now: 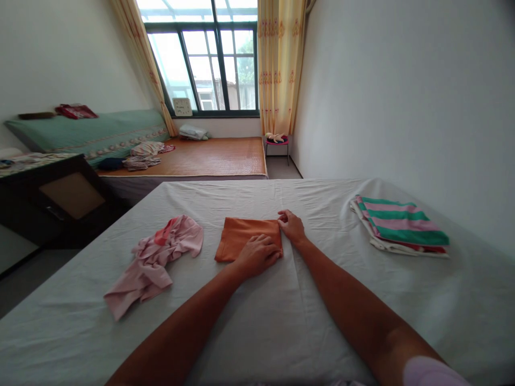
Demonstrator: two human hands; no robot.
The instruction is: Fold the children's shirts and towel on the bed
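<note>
A folded orange cloth (237,236) lies on the white bed sheet (281,321) in front of me. My left hand (257,254) rests on its near right corner with the fingers curled down over the fabric. My right hand (292,225) pinches the cloth's far right corner, fingers closed on the edge. Both forearms reach in from the bottom of the view.
A crumpled pink garment (155,262) lies left of the orange cloth. A folded stack topped by a green-and-pink striped cloth (398,225) sits at the right. Beyond are a bed with a bamboo mat (213,155), a dark cabinet (60,198), a small stool (277,142) and a window.
</note>
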